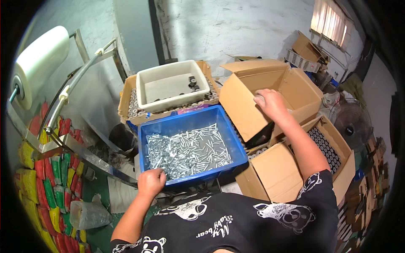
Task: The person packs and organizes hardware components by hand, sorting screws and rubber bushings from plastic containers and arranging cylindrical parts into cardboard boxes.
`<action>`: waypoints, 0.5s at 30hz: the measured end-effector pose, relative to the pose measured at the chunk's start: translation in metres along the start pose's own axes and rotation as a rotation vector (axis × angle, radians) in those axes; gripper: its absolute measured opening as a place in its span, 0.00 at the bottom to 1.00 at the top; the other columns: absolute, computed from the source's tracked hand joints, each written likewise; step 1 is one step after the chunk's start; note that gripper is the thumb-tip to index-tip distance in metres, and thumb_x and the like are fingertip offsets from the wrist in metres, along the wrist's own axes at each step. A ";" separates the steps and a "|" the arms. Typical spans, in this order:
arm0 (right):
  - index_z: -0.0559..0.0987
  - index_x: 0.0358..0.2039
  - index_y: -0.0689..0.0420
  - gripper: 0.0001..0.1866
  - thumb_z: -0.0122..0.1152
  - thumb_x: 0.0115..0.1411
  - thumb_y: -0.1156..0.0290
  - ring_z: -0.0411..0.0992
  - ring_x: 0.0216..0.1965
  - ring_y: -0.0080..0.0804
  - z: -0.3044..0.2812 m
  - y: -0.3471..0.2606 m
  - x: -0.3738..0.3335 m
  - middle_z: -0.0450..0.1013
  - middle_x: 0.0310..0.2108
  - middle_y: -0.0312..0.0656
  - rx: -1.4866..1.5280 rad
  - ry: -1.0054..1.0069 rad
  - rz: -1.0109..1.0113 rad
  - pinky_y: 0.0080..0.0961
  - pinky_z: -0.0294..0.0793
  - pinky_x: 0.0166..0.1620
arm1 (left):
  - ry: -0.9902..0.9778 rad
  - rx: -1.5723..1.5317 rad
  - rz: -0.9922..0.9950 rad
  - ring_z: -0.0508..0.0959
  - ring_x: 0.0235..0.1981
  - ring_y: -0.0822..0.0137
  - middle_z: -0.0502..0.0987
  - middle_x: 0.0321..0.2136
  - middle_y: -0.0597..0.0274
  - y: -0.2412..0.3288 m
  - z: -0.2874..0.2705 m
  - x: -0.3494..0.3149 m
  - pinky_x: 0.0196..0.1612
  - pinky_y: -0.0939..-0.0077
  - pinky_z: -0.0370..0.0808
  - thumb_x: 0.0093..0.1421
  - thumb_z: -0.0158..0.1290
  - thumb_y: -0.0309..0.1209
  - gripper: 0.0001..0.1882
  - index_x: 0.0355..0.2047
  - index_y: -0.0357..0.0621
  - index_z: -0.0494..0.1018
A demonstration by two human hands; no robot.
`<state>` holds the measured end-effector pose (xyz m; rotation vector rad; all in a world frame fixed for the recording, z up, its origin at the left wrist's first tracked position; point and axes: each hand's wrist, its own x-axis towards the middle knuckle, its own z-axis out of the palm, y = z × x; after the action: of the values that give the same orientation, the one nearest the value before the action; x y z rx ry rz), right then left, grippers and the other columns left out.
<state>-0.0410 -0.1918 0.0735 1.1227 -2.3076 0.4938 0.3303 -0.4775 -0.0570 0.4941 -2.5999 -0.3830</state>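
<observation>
My left hand is closed at the near left corner of a blue plastic bin; what its curled fingers hold, if anything, is hidden. Loose metal pins or screws cover the bin's floor, with a denser heap of small shiny metal parts on the left side. To the right, my right hand reaches over the front of an open cardboard box. Its fingers are bent together, and I cannot make out what lies between them. Most of that box's inside is out of sight.
Behind the bin, a white tub with a few dark parts rests on a carton of round pieces. Another carton of cylinders stands near right. A metal frame with a film roll rises at left, above stacked colourful bags. A fan stands far right.
</observation>
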 end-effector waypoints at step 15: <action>0.72 0.38 0.65 0.11 0.50 0.59 0.71 0.76 0.32 0.53 0.031 -0.018 -0.036 0.76 0.25 0.55 -0.171 -0.293 0.140 0.48 0.74 0.35 | -0.112 0.105 -0.072 0.78 0.28 0.47 0.77 0.24 0.48 0.002 -0.001 0.000 0.32 0.58 0.74 0.54 0.52 0.35 0.11 0.26 0.42 0.79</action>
<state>-0.0166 -0.1966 0.0287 1.0104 -2.6370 0.1855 0.3306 -0.4759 -0.0560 0.6208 -2.7266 -0.3068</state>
